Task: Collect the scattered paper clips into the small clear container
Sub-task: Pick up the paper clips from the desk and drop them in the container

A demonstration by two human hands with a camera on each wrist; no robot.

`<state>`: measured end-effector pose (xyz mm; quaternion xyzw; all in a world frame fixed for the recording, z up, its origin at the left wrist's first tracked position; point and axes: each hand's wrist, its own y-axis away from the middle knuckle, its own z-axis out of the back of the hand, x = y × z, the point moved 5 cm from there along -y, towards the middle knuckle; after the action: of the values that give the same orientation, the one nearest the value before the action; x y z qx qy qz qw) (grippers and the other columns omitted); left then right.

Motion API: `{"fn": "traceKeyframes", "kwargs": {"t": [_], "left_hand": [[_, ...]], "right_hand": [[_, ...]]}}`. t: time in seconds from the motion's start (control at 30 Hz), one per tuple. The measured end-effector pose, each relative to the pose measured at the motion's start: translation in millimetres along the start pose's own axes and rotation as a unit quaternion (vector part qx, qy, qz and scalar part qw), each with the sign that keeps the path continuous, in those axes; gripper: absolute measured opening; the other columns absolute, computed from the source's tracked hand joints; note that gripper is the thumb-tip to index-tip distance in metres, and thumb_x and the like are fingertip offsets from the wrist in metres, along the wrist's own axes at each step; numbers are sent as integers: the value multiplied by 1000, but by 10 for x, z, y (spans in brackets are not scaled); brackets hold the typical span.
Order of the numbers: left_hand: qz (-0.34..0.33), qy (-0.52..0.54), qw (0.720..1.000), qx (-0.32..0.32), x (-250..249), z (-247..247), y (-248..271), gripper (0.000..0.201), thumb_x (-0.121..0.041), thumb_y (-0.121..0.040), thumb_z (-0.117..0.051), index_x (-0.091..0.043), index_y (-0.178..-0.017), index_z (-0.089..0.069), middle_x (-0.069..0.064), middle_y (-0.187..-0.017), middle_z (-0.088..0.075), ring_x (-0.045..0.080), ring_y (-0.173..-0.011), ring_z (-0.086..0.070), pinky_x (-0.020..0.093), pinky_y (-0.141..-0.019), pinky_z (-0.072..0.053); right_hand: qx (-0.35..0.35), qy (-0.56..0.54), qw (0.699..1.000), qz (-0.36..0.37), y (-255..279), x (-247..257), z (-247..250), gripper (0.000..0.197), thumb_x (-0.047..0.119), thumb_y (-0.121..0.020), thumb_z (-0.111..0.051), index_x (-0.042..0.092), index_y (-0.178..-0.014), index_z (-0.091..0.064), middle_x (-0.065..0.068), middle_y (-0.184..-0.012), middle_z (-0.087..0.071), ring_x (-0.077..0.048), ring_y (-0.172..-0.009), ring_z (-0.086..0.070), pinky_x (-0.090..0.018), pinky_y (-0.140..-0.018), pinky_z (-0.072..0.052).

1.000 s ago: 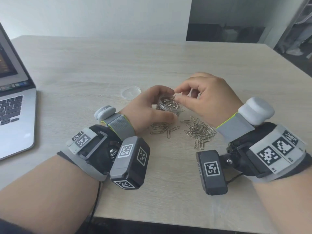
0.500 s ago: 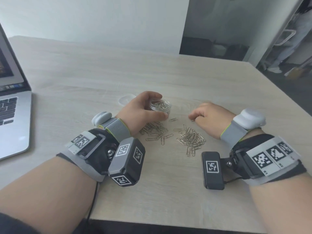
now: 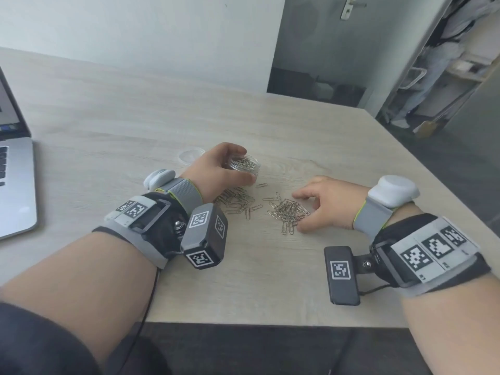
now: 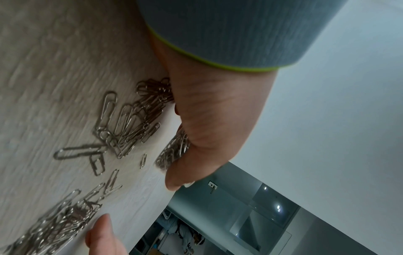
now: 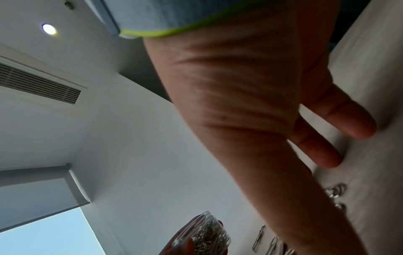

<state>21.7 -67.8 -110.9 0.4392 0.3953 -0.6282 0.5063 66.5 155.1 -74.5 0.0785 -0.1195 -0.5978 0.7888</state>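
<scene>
My left hand [image 3: 236, 165] grips the small clear container [image 3: 250, 169], which stands on the table and holds several silver paper clips. In the left wrist view my thumb [image 4: 185, 172] covers part of the container [image 4: 174, 151]. One loose pile of clips [image 3: 235, 201] lies just below that hand. My right hand [image 3: 303, 212] rests on the table with fingers spread, thumb and forefinger on either side of a second pile [image 3: 286, 212]. In the right wrist view its fingers [image 5: 348, 120] touch the tabletop and hold nothing, and the container [image 5: 207, 233] shows beyond.
The container's clear lid [image 3: 190, 155] lies on the table left of my left hand. An open laptop [image 3: 16, 185] sits at the far left edge. The wooden table [image 3: 270, 280] ends close to me. A doorway and a standing person are at the back right.
My right hand has left the container's mouth, dropped to the table and spread beside the right pile. The left hand has lowered the container onto the table.
</scene>
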Motion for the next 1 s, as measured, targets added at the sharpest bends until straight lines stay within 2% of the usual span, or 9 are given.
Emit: {"fn": "traceKeyframes", "kwargs": {"t": [0.07, 0.17, 0.3, 0.43, 0.7, 0.8, 0.9, 1.0], "left_hand": [[-1, -5, 1000, 2, -5, 5, 6, 79, -51, -51, -85, -34, -124, -60, -21, -103, -65, 9, -85, -65, 33, -86, -56], [-1, -22, 1000, 3, -23, 5, 8, 68, -41, -66, -87, -33, -127, -58, -22, -99, -62, 2, -81, -61, 25, -75, -48], [-9, -29, 1000, 9, -33, 5, 12, 66, -42, -66, -86, -34, -126, -57, -27, -111, -61, 2, -86, -59, 27, -83, -46], [-7, -27, 1000, 5, -22, 11, -1, 64, -42, -64, -86, -38, -122, -57, -26, -117, -61, 3, -88, -59, 28, -84, -47], [4, -22, 1000, 8, -3, -18, -17, 63, -48, -57, -81, -43, -116, -57, -27, -119, -61, 4, -95, -61, 28, -86, -47], [4, -26, 1000, 5, -14, -16, -11, 65, -48, -57, -81, -42, -117, -57, -26, -117, -62, 2, -92, -60, 26, -82, -46], [4, -30, 1000, 5, -16, -9, -2, 66, -48, -57, -82, -43, -117, -57, -23, -117, -63, 2, -89, -61, 25, -80, -46], [1, -39, 999, 5, -3, -2, -1, 61, -39, -69, -90, -40, -121, -58, -22, -118, -63, 1, -87, -59, 23, -76, -44]], "right_hand": [[5, 5, 1000, -4, 26, 14, -7, 76, 51, -68, -79, 28, -136, -52, 7, -122, -47, -7, -99, -44, -25, -91, -39], [4, 17, 1000, -11, 9, 65, -20, 78, 53, -65, -80, 27, -134, -55, 5, -117, -51, -12, -104, -51, -31, -96, -43], [-31, -17, 999, -28, -41, 177, -10, 68, 50, -64, -82, 29, -125, -62, 8, -113, -59, -12, -103, -57, -30, -93, -47], [-49, -24, 998, -37, -129, 293, 11, 51, 48, -67, -81, 29, -113, -67, 8, -107, -63, -14, -99, -59, -29, -85, -49], [-69, -14, 998, 3, -291, 456, 41, 15, 30, -78, -71, 27, -93, -70, 10, -85, -60, -14, -84, -55, -24, -70, -41], [-62, -16, 998, 7, -328, 470, 25, 14, 25, -80, -68, 26, -94, -69, 11, -82, -57, -15, -81, -54, -23, -67, -39], [-68, -49, 996, 7, -351, 452, 1, 12, 21, -78, -68, 27, -88, -67, 14, -71, -53, -13, -73, -53, -23, -60, -37], [-75, -88, 993, 4, -370, 406, -10, 12, 17, -75, -68, 28, -79, -65, 13, -67, -56, -10, -63, -53, -22, -57, -38]]}}
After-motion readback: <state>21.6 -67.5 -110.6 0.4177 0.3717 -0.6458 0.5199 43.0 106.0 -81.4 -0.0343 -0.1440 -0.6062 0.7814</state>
